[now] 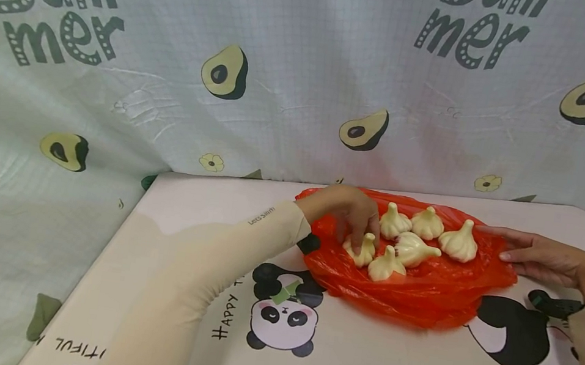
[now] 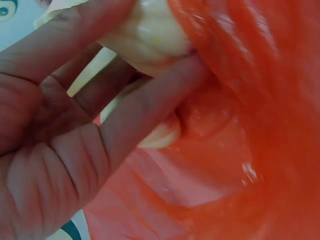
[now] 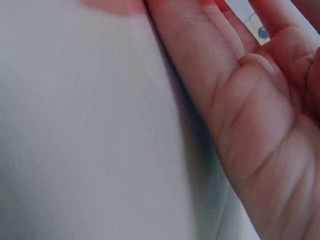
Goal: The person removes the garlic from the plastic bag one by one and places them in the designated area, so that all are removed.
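Several cream-white garlic bulbs (image 1: 412,249) sit together on a crumpled red plastic bag (image 1: 409,306) in the head view. At the bag's left side my left hand (image 1: 351,212) reaches down and grips the leftmost garlic bulb (image 1: 362,253). In the left wrist view that bulb (image 2: 150,37) lies between the thumb and fingers, and part of a second one shows behind them. My right hand (image 1: 551,260) rests at the bag's right edge with fingers extended, near the rightmost bulb (image 1: 459,241). The right wrist view shows mostly the palm (image 3: 260,120); its fingertips are out of frame.
The bag lies on a pale tabletop (image 1: 357,364) printed with pandas and lettering. Behind and to the left hangs a light curtain (image 1: 290,34) with avocado and "summer" prints. Dark straps are at both wrists.
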Action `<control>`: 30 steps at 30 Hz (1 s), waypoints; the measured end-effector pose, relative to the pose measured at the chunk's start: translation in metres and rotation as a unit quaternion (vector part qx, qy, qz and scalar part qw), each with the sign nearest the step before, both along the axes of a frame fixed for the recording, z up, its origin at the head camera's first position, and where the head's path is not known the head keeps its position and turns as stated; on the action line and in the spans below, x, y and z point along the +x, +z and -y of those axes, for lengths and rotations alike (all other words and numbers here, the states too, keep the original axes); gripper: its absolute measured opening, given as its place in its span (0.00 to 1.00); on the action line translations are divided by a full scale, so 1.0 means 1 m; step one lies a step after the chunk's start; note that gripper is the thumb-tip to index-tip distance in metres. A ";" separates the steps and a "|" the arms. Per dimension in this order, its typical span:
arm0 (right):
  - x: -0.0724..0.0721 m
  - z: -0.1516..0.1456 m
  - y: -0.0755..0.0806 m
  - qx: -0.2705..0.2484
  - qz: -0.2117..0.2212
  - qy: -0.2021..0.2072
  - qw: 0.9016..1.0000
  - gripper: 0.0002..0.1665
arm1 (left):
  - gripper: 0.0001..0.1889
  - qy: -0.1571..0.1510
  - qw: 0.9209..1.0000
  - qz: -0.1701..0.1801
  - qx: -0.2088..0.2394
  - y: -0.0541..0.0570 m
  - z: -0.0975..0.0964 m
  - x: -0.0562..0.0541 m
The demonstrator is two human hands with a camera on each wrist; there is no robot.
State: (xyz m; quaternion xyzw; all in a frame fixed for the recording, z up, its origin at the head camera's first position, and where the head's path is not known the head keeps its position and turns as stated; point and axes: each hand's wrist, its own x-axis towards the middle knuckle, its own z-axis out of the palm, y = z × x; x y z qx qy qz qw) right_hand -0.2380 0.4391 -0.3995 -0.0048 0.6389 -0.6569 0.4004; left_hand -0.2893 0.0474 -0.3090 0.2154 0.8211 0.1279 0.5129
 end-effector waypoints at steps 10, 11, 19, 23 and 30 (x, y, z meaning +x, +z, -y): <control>0.000 0.000 0.001 0.011 -0.002 -0.004 1.000 0.33 | 0.26 -0.043 0.998 -0.033 -0.012 -0.002 -0.002 -0.002; 0.000 0.000 0.001 0.010 -0.002 -0.002 1.000 0.33 | 0.26 -0.042 0.998 -0.036 -0.006 -0.002 -0.001 -0.001; 0.001 -0.001 0.000 0.003 -0.002 0.000 1.000 0.34 | 0.25 -0.024 0.997 -0.046 0.059 -0.012 0.017 0.003; 0.001 0.000 0.000 0.000 0.008 0.002 1.000 0.34 | 0.25 -0.028 0.996 -0.012 0.080 -0.021 0.029 0.002; 0.001 0.001 0.002 0.002 0.016 0.003 1.000 0.33 | 0.28 0.000 0.989 0.018 0.147 -0.032 0.051 0.006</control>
